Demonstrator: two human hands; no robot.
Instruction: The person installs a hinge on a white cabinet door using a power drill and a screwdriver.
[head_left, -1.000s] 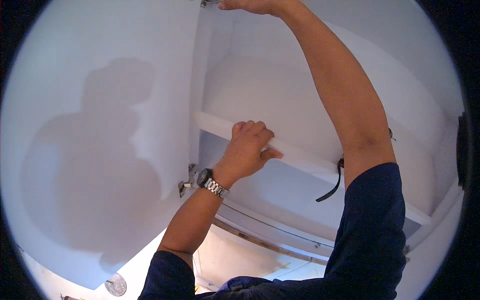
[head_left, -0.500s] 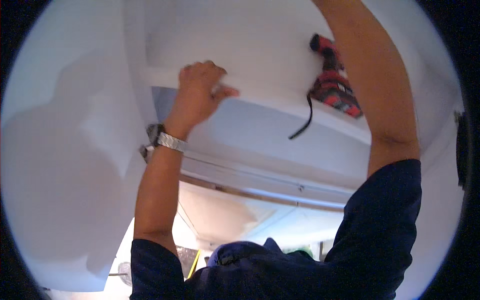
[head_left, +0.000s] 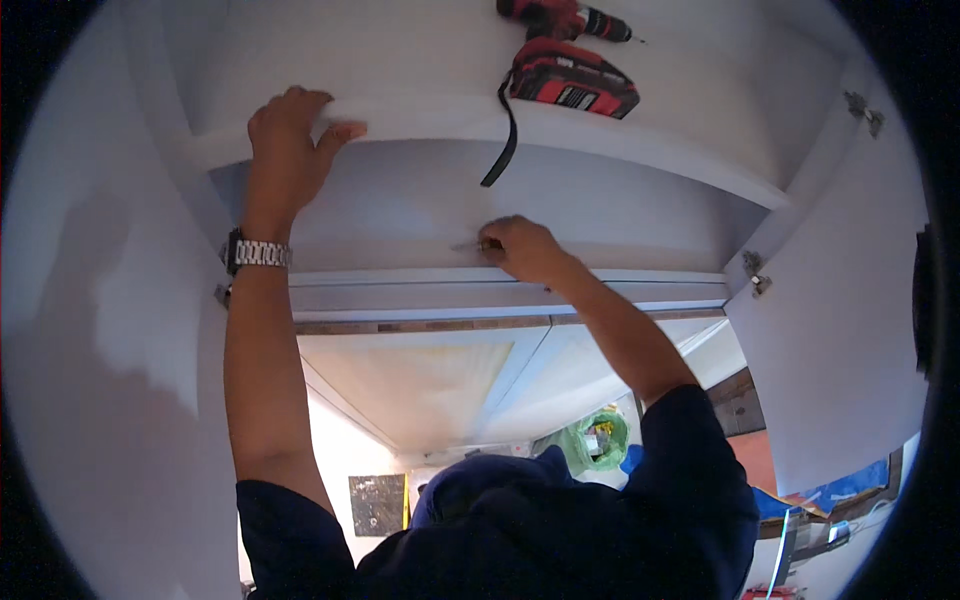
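Note:
My left hand [head_left: 290, 150], with a metal-band watch [head_left: 262, 253] on its wrist, grips the front edge of a white cabinet shelf [head_left: 420, 118]. Its fingers bend over the edge and the thumb lies apart. On that shelf, to the right, rests a red and black cordless drill [head_left: 575, 78] with a bit in its chuck and a black strap dangling over the edge. My right hand [head_left: 528, 250] is inside the space below the shelf, fingers pinched around a small, slim object [head_left: 490, 244] with a dark part and a pale tip; its kind is unclear.
A cabinet door [head_left: 840, 340] stands open at the right, with metal hinges [head_left: 758, 275] at its edge. Another white panel [head_left: 110, 350] fills the left. Lower down are closed pale doors [head_left: 420, 390] and a green-lined bin [head_left: 603, 440].
My right arm has come down from above the upper shelf into the lower space, and the hand now shows, pinching something small. My left hand stays on the shelf edge. The view has shifted right.

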